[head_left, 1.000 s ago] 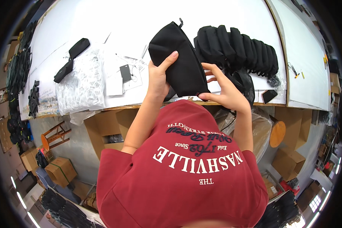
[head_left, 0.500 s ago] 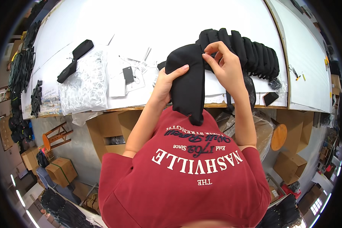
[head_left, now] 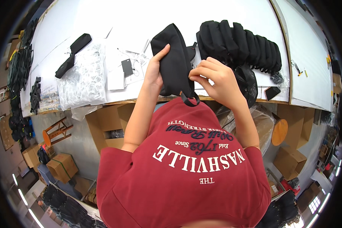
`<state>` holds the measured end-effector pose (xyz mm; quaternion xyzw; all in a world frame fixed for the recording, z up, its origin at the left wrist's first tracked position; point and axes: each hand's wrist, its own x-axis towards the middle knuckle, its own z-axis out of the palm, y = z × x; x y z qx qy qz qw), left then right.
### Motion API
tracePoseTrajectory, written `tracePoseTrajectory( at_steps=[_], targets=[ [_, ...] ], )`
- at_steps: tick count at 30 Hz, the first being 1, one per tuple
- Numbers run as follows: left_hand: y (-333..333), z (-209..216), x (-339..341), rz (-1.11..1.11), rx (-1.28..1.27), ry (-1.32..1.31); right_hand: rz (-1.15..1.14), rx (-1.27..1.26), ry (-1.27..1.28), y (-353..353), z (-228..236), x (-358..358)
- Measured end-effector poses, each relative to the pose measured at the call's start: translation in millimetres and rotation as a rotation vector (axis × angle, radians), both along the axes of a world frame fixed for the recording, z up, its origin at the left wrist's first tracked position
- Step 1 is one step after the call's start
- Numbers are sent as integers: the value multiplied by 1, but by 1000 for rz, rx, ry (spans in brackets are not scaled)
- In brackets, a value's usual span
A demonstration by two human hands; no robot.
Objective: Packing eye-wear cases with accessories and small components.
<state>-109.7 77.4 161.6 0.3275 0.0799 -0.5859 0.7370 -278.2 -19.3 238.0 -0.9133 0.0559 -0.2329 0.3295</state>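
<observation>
a soft black fabric pouch point(head_left: 173, 60) was held upright above the near edge of a white worktable point(head_left: 224, 11), gripped along its left side by the left hand point(head_left: 154, 72), fingers wrapped around the fabric. its lower end was pinched by the fingertips of the right hand point(head_left: 216, 81), beside a small black strap loop point(head_left: 190, 99) hanging below. a row of similar black pouches point(head_left: 241, 43) was lined up just to the right. clear plastic bags point(head_left: 83, 76), white paper sheets point(head_left: 117, 64) and a long black strap point(head_left: 73, 53) were spread to the left.
</observation>
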Motion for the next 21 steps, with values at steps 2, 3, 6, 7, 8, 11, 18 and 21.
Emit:
tracePoseTrajectory(
  at_steps=[2, 3, 6, 7, 8, 11, 18, 21],
  targets=[
    [1, -4, 9, 17, -53, 27, 34, -3, 7, 7, 4, -4],
    [1, -5, 12, 10, -59, 54, 65, -10, 16, 9, 5, -5],
    [2, -9, 16, 10, -50, 36, 105, -3, 26, 13, 4, -6],
    [2, -9, 14, 11, -48, 37, 114, -13, 15, 14, 3, -6],
    [2, -9, 11, 22, -32, 31, 115, -10, 15, 14, 3, -7],
    [4, -9, 11, 32, 9, 0, 121, -20, 127, 14, 4, -9],
    [11, 0, -3, 106, 155, -28, -12, -447, 244, 35, -3, 1],
    [25, 5, -5, 20, 58, 22, -70, -445, 117, 23, -20, 7]
  ],
)
